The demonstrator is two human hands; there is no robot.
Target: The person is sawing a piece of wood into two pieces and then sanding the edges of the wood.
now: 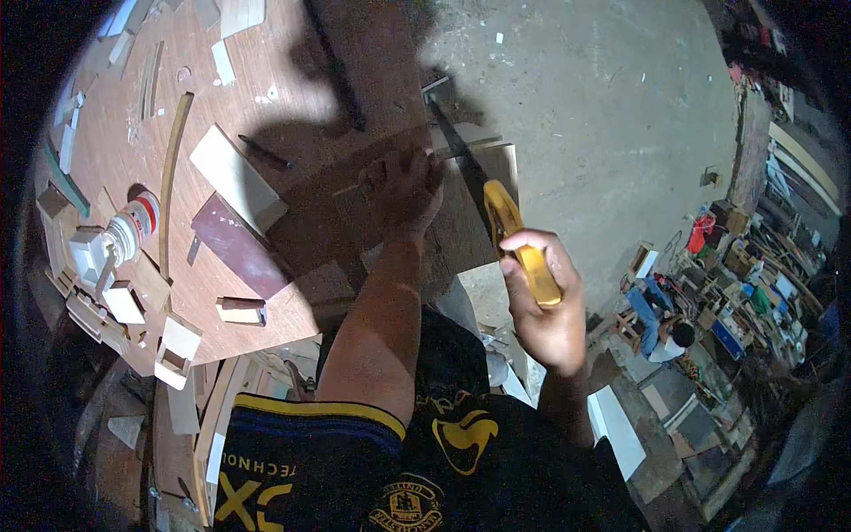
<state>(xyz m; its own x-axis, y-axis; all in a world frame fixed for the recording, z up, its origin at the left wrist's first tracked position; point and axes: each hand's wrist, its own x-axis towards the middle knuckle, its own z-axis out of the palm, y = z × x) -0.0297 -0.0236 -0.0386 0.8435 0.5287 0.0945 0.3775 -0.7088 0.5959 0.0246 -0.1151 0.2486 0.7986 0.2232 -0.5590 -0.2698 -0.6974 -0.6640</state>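
Observation:
My right hand (541, 310) is closed round the yellow handle (501, 204) of a handsaw, whose dark blade (456, 137) angles forward over the workbench (310, 35) beside its right edge. My left hand (408, 191) rests in shadow on wood at that edge, fingers apart and bent, left of the blade. A thin strip (355, 190) lies by its fingertips, and a wooden board (470, 244) sits below the blade. Left of my hand lie a dark slim tool (266, 152), a pale board (230, 177) and a maroon board (239, 244). Exactly what my left fingers touch is unclear.
A white jar (133, 229) stands among wood offcuts (177, 346) on the bench's left, near a long strip (175, 142). Right of the bench is concrete floor (603, 106). A seated person (665, 337) is at lower right, among piled wood and clutter (736, 284).

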